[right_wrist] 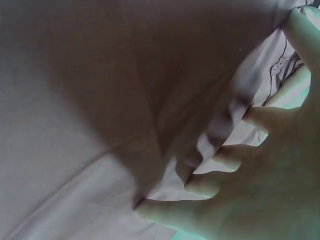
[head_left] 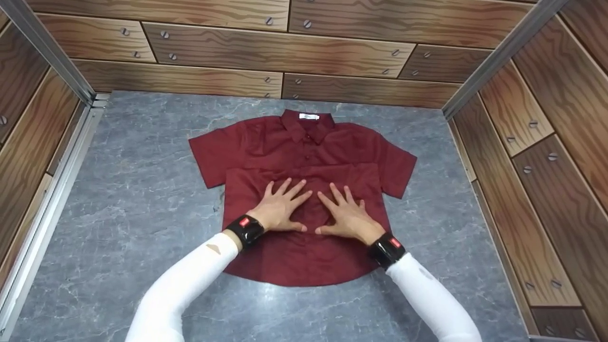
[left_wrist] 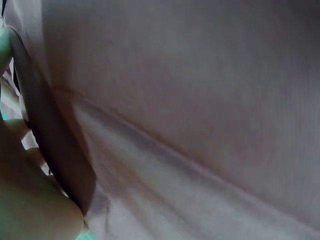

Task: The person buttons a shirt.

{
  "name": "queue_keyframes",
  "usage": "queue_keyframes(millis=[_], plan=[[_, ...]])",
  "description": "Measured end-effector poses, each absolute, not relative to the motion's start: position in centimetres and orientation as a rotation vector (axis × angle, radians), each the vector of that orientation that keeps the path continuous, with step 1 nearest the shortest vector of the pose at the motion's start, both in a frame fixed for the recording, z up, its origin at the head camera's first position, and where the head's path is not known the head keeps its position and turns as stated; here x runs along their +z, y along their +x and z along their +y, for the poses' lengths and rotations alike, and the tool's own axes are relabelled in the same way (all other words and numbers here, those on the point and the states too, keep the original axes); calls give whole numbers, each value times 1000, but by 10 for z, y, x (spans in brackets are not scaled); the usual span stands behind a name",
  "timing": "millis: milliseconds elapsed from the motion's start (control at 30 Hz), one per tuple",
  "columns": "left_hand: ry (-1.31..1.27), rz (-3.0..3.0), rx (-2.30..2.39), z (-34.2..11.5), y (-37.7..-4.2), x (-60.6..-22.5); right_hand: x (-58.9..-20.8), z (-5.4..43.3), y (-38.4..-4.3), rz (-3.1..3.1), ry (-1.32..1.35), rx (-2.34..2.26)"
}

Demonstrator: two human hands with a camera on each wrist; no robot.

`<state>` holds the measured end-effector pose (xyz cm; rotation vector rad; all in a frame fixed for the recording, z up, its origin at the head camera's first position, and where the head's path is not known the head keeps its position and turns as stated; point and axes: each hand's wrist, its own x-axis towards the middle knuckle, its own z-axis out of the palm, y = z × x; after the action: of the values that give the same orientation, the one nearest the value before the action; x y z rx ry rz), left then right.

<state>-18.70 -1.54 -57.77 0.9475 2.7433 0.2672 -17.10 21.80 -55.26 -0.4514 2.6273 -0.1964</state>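
A dark red short-sleeved button shirt (head_left: 304, 261) lies face up on the grey surface, its collar at the far side and both sleeves spread outward. A straight crosswise fold edge runs over its chest, just beyond the fingertips. My left hand (head_left: 279, 211) rests on the middle of the cloth with fingers spread. Beside it my right hand (head_left: 350, 218) presses on the cloth, fingers likewise spread, the two thumbs pointing at each other. In the right wrist view, the fingers (right_wrist: 170, 212) touch the fabric, which wrinkles by them. The left wrist view shows mostly creased cloth (left_wrist: 200, 125).
The grey marbled tabletop (head_left: 142, 190) extends around the shirt. Wood-patterned panels (head_left: 213, 47) rise at the back and on both sides, with metal posts (head_left: 498, 54) in the corners. A pale rail (head_left: 57, 190) runs along the left edge.
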Motion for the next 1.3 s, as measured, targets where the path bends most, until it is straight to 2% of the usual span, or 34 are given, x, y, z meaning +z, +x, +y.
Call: queue_keyframes(millis=[467,800,1067,1300], plan=[[1003,2727,263,-16,-169,-576,-548,216,-149,2619,-452,-126],[851,2965,828,-19,-199,-567,-532,192,-179,2986,-510,-227],[840,2987,870,-15,-212,-576,-546,163,-204,3120,-423,-219],[826,2981,923,-13,-214,-581,-553,159,-212,3062,-313,-268]])
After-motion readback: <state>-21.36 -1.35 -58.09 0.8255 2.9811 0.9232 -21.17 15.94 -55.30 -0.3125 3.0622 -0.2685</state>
